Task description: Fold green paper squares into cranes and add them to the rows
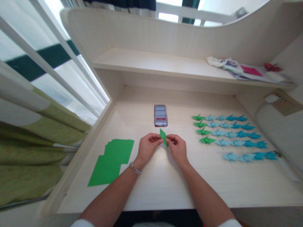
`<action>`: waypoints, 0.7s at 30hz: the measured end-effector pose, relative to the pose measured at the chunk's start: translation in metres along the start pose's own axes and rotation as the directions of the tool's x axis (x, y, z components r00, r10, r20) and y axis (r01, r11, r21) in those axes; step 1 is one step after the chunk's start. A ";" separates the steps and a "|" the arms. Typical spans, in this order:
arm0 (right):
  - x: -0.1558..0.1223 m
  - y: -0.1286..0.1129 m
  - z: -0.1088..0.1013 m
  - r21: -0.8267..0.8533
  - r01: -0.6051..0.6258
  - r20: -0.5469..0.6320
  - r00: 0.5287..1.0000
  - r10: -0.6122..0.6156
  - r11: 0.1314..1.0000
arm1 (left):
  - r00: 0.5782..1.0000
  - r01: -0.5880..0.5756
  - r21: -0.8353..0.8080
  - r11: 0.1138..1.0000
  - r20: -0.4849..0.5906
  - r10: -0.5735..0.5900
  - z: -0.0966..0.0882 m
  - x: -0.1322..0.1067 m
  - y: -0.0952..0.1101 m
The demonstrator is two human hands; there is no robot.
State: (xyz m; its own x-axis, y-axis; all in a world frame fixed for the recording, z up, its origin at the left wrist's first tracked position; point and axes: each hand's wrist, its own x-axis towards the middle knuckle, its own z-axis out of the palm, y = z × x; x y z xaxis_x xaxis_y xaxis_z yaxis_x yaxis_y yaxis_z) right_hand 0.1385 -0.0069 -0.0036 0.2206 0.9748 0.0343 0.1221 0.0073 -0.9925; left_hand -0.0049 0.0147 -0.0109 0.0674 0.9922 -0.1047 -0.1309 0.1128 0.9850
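Note:
A small piece of green folded paper [163, 134], narrow and pointed at its ends, is held upright above the desk between both hands. My left hand [149, 145] pinches its left edge with thumb and forefinger; a chain bracelet circles that wrist. From the other side, my right hand [176, 148] grips it near its lower part, thumb and fingers closed. The fingertips cover some of the folds. Flat green paper sheets [115, 157] lie overlapping to the left. On the right, folded paper cranes [221, 125] in green, light blue and blue stand in rows.
A phone [160, 115] with a blurred screen lies just beyond the hands. The desk [142, 189] is bounded by a raised left edge and a back shelf [151, 64]. Papers [251, 71] lie on that shelf at right. A white cable [258, 116] hangs from a wall socket.

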 end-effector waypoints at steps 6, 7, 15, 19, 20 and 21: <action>0.001 0.003 0.000 0.022 -0.021 0.000 1.000 0.021 1.000 | 1.000 0.013 -0.028 1.000 -0.001 -0.013 0.000 0.001 -0.001; 0.001 0.003 0.000 0.022 -0.024 0.006 1.000 0.024 0.999 | 1.000 0.015 -0.024 1.000 -0.004 -0.015 0.000 0.001 -0.001; 0.002 0.007 0.000 -0.012 -0.045 0.072 0.996 0.045 0.999 | 1.000 -0.025 0.102 0.995 -0.006 0.025 -0.001 -0.001 0.002; 0.001 0.007 0.001 -0.027 -0.024 0.065 0.998 0.026 0.999 | 0.999 -0.047 0.147 0.988 -0.008 0.049 0.000 -0.001 0.003; 0.001 0.006 0.001 -0.031 -0.017 0.064 0.998 0.019 0.999 | 0.998 -0.051 0.161 0.986 -0.011 0.054 0.000 -0.001 0.003; 0.000 0.006 0.002 -0.036 -0.011 0.062 0.998 0.013 0.999 | 0.998 -0.055 0.178 0.982 -0.017 0.059 0.000 -0.001 0.003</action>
State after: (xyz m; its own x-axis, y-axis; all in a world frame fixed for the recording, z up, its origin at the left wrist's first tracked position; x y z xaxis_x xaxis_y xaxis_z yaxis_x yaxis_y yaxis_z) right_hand 0.1375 -0.0063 -0.0096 0.1613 0.9868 0.0138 0.1542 -0.0114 -0.9880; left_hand -0.0050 0.0138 -0.0075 0.0422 0.9979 -0.0485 0.0438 0.0466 0.9980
